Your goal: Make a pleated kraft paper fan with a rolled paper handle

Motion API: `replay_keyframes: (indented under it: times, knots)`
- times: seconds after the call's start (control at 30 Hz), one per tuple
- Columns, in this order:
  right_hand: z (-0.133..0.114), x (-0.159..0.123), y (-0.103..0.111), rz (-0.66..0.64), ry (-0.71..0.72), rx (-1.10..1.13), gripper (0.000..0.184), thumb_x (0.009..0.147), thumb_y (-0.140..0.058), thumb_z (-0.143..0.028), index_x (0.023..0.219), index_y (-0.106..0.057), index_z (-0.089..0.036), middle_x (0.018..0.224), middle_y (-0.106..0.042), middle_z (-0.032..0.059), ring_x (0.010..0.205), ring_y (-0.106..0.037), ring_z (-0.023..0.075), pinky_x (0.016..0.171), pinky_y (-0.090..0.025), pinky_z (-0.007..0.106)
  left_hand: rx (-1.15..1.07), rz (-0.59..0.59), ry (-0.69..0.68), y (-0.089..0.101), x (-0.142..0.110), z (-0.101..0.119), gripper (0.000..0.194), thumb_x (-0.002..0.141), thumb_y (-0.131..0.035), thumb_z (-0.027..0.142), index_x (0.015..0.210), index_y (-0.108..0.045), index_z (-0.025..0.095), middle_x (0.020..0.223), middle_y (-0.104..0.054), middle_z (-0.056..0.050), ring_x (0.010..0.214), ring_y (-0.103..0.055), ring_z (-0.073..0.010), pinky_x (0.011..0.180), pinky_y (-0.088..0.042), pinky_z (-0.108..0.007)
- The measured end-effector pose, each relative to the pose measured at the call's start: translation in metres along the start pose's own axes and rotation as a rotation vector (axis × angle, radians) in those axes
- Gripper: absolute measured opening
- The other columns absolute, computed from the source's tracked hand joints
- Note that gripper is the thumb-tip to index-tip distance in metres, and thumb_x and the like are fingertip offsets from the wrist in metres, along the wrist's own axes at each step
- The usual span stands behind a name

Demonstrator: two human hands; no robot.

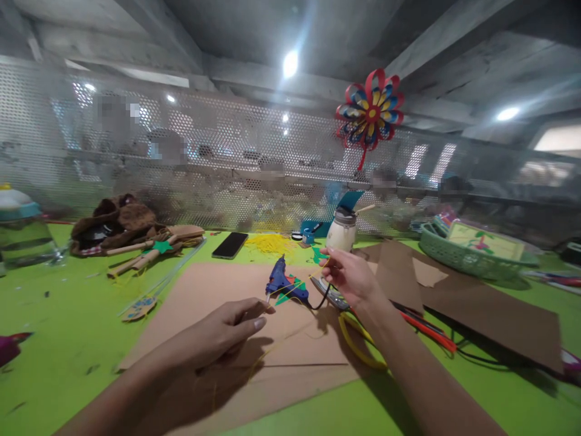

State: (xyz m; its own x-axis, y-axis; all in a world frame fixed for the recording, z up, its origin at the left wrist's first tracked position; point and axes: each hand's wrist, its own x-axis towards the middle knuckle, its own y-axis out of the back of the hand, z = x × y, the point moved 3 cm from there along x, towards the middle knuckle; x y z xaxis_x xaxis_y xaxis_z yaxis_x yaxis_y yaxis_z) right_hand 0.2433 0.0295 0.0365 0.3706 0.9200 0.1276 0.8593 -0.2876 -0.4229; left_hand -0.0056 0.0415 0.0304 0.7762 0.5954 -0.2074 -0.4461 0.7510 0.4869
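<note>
A thin yellow thread (pixel 297 283) runs between my two hands above a sheet of brown cardboard (pixel 190 303). My left hand (pixel 238 324) is closed in a pinch at the thread's lower left end. Higher and to the right, my right hand (pixel 351 275) pinches the thread between thumb and fingers. Behind the thread lies a blue glue gun (pixel 285 283) with a pale stick at its back end, close to my left fingertips. Green and red pieces (pixel 297 284) lie partly hidden by the gun. Loose thread also trails over the cardboard.
Yellow-handled scissors (pixel 358 342) lie under my right forearm. Dark cardboard (pixel 490 315), a red cutter (pixel 429 332) and a green basket (pixel 472 257) stand right. A phone (pixel 230 245), yellow shreds (pixel 271 243) and a jar (pixel 341 233) are behind. Rolled-paper sticks (pixel 143 257) lie left.
</note>
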Motion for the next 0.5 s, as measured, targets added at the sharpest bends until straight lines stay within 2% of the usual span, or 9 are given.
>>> replay_keyframes:
  times: [0.17,0.37,0.5]
  knots:
    - [-0.0006,-0.0011,0.0009,0.059,-0.05,0.018,0.016,0.069,-0.074,-0.026,0.076,-0.069,-0.012,0.052,-0.062,0.0,0.041,-0.054,0.0084,0.034,-0.037,0.017,0.039,0.026,0.027,-0.0023,-0.0025,0.0059,0.052,0.089,-0.043,0.056,0.12,-0.052,0.016,0.048,-0.039,0.01,0.038,-0.032,-0.0071,0.036,-0.025,-0.017]
    - [-0.0036,-0.0007,0.0023,0.043,-0.151,0.06,0.013,0.072,-0.07,-0.025,0.076,-0.068,-0.013,0.048,-0.057,-0.0021,0.036,-0.044,0.0052,0.032,-0.028,0.015,-0.006,0.017,-0.06,-0.0011,-0.0015,0.0047,0.046,0.089,-0.044,0.054,0.117,-0.056,0.019,0.05,-0.038,0.009,0.038,-0.031,-0.0069,0.036,-0.024,-0.017]
    - [-0.0051,-0.0013,0.0021,0.021,-0.165,0.062,0.014,0.072,-0.07,-0.026,0.077,-0.067,-0.014,0.047,-0.057,-0.0027,0.035,-0.043,0.0048,0.032,-0.025,0.015,0.007,0.026,-0.051,-0.0002,-0.0009,0.0022,0.048,0.088,-0.044,0.056,0.117,-0.056,0.02,0.051,-0.039,0.009,0.039,-0.032,-0.0073,0.036,-0.023,-0.017]
